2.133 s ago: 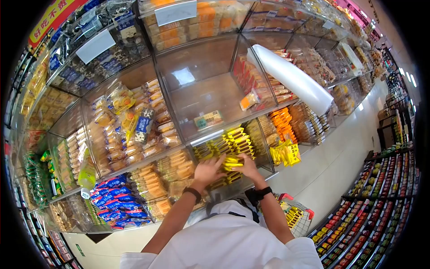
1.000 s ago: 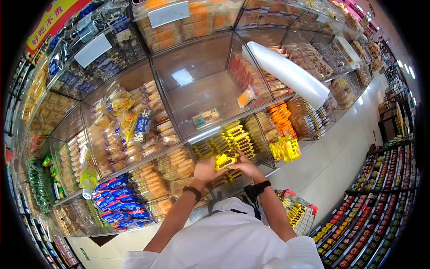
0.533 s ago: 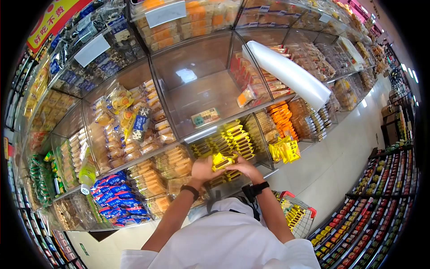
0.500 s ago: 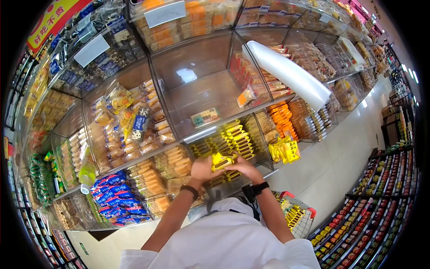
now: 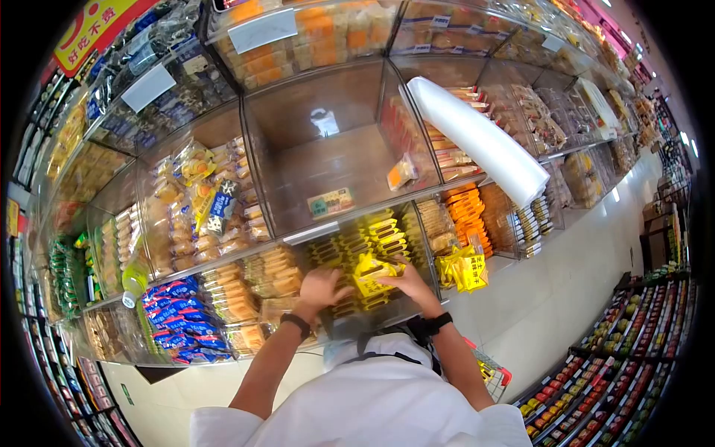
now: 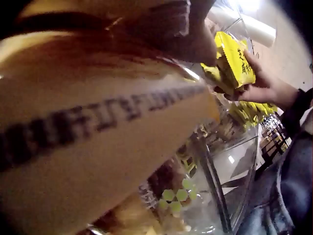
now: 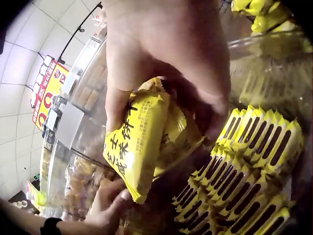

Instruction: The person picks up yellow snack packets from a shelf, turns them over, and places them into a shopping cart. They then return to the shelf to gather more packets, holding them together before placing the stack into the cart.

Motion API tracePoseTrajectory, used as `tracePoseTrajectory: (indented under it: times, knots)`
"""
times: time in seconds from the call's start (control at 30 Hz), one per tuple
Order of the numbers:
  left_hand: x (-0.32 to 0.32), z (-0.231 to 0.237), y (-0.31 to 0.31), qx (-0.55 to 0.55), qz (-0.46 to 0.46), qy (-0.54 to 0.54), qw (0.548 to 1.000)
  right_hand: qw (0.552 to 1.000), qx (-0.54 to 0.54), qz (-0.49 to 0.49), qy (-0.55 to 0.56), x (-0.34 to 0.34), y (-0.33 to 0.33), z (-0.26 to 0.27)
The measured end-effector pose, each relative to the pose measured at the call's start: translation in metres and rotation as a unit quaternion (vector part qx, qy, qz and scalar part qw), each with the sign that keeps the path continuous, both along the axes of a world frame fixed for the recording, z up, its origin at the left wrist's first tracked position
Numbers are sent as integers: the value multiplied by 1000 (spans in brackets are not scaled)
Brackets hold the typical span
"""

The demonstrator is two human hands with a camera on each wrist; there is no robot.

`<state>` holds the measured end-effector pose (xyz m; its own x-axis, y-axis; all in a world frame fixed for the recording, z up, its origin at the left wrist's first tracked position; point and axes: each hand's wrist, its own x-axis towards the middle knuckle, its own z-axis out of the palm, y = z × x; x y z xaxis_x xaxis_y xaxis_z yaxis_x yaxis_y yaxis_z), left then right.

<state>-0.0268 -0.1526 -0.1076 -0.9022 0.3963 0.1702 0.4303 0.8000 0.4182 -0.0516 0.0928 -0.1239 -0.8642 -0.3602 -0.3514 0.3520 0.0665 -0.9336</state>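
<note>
Yellow packets are gripped in my right hand (image 5: 414,289), over the bin of upright yellow packs (image 5: 387,232). In the right wrist view the thumb and fingers of the right hand (image 7: 168,49) pinch the held packets (image 7: 139,147) from both sides, their printed face outward. My left hand (image 5: 322,289) is just left of them, above the bin's front left part, fingers loosely extended and apart from the packets. The left wrist view shows part of the left hand (image 6: 195,34) at the top, dark and blurred, beyond a large blurred wrapper (image 6: 98,127).
Bread packs (image 5: 272,270) and blue packets (image 5: 182,313) lie in bins to the left. More yellow packets (image 5: 463,270) hang over the bin edge at right, below a plastic bag roll (image 5: 480,141). A cart (image 5: 488,372) stands by the right arm.
My left hand has come off the yellow packets and moved left. The right hand now holds them alone, turned to show a broad face. The head view has shifted slightly.
</note>
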Motion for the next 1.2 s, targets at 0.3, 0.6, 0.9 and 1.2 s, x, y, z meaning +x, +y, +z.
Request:
tracePoseTrajectory:
  times: [0.3, 0.6, 0.9, 1.2]
  knots:
    - [1, -9, 5, -45, 50, 32, 997, 995, -23, -91, -21, 2, 68, 27]
    - [-2, -12, 1, -14, 33, 55, 998, 984, -63, -161, -51, 7, 22, 66]
    - [-8, -20, 1, -111, -15, -75, 991, 980, -71, -185, -28, 2, -12, 109]
    - [-86, 199, 61, 353, -286, 62, 889, 927, -75, -363, -49, 53, 25, 117]
